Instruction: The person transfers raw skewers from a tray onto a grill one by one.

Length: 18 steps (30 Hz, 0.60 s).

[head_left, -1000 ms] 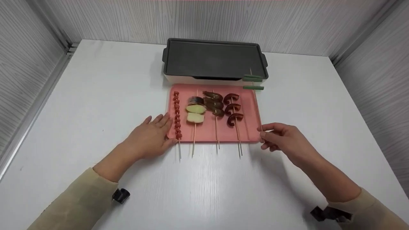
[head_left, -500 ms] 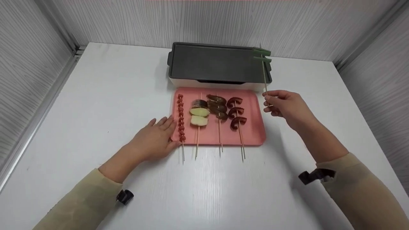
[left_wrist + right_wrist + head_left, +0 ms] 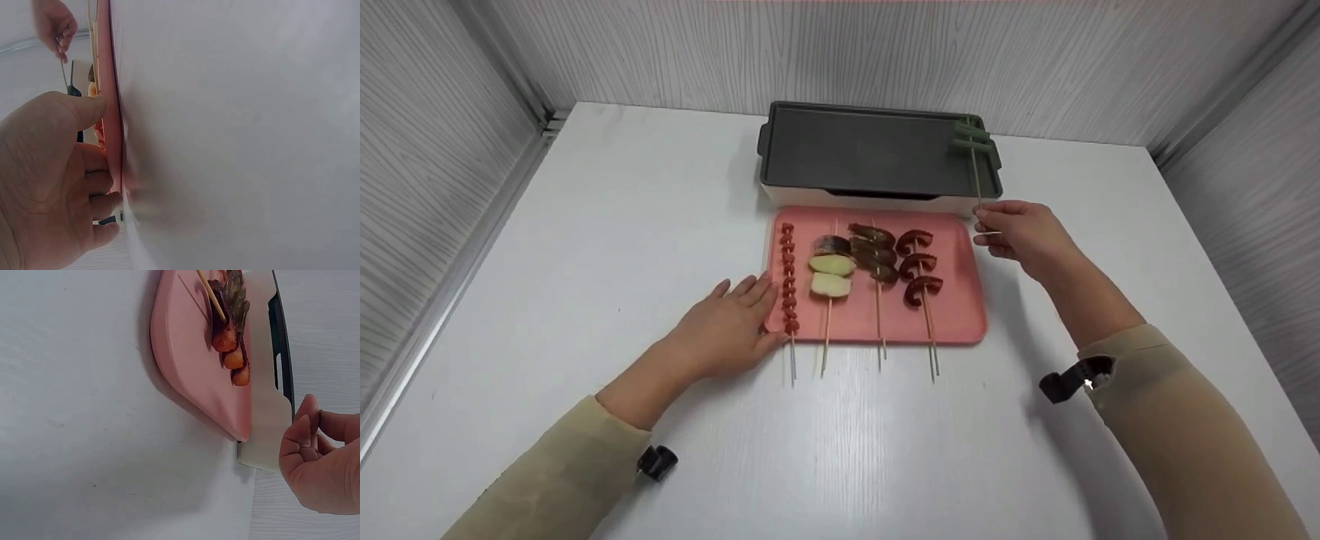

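Observation:
My right hand (image 3: 1027,236) pinches the stick of a skewer with green pieces (image 3: 971,140) between thumb and fingers. Those pieces overlap the right end of a black griddle plate (image 3: 862,142), close over its surface. My left hand (image 3: 724,330) rests at the left edge of a pink tray (image 3: 960,319), fingers extended, thumb near the front corner. In the left wrist view, the thumb (image 3: 90,111) touches the tray's side. On the tray lie a skewer of small red pieces (image 3: 789,277) and one with pale slices (image 3: 831,285).
Also on the tray are a skewer of brownish-green pieces (image 3: 877,255) and a skewer of dark red curled pieces (image 3: 921,262). Their sticks jut past the front edge. The griddle's white base (image 3: 885,202) stands right behind the tray. A wood-grain wall (image 3: 885,52) rises behind it.
The green skewer has travelled with my right hand from the tray's right edge back and up to the griddle, then lowered toward the plate. My left hand stays at the tray.

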Tool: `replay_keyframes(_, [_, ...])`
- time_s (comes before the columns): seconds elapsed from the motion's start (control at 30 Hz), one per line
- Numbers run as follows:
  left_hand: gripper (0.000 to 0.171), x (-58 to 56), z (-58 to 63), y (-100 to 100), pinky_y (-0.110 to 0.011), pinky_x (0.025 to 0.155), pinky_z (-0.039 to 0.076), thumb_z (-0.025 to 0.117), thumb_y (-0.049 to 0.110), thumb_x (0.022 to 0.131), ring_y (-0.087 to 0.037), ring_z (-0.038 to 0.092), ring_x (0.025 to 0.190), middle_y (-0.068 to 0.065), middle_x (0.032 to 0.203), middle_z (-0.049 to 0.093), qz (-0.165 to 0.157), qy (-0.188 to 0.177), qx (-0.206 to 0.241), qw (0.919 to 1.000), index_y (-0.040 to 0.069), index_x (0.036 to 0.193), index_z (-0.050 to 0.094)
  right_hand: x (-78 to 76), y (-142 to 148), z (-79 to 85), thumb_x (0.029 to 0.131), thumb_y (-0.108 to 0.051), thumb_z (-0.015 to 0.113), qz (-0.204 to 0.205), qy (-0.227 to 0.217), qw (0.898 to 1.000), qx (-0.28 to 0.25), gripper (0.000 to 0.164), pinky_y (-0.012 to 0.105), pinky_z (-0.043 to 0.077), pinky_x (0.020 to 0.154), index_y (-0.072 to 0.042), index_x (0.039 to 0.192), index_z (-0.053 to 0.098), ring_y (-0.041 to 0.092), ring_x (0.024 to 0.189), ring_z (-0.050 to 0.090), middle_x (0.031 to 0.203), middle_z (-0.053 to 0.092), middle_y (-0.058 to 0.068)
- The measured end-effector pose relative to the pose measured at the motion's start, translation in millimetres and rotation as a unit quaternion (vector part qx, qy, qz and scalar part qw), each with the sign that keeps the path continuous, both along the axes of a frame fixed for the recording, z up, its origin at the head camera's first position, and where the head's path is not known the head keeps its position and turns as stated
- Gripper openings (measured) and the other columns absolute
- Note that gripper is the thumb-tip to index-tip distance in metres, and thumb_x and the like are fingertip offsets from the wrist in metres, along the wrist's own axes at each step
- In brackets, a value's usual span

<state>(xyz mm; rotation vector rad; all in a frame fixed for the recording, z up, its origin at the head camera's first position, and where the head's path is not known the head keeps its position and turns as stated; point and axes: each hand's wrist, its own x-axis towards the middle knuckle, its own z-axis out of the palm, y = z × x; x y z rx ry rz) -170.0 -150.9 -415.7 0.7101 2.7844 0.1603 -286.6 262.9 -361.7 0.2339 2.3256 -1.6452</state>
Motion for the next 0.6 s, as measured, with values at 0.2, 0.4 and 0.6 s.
replay_keyframes(0.2, [0.079,0.2,-1.8,0,-0.061,0.128,0.020,0.047,0.051,0.110,-0.042,0.026,0.158,-0.023,0.171,0.027,-0.003,0.006,0.001,1.0000,-0.006,0.163,0.031,-6.4,0,-5.3,0.109,-0.028,0.063,-0.001,-0.001,1.000,-0.003,0.050,0.025,0.058,0.084,0.001,0.150,0.055,0.006,0.087,0.072,0.111,0.064,0.005])
replay_keyframes(0.4, [0.079,0.6,-1.8,0,-0.061,0.128,0.020,0.048,0.050,0.110,-0.042,0.026,0.158,-0.023,0.170,0.028,-0.002,0.007,0.000,1.0000,-0.006,0.163,0.031,-9.0,-1,-8.5,0.109,-0.029,0.062,-0.017,-0.015,1.000,-0.010,0.049,0.027,0.059,0.086,-0.001,0.150,0.056,0.008,0.089,0.073,0.111,0.063,0.005])
replay_keyframes(0.6, [0.079,0.6,-2.4,0,-0.061,0.128,0.020,0.048,0.050,0.110,-0.042,0.025,0.158,-0.023,0.170,0.027,0.004,0.005,0.000,1.0000,-0.005,0.163,0.031,-8.7,-1,-12.2,0.110,-0.033,0.060,-0.018,-0.026,0.999,-0.006,0.053,0.029,0.059,0.091,0.001,0.150,0.054,0.015,0.102,0.075,0.117,0.062,0.008])
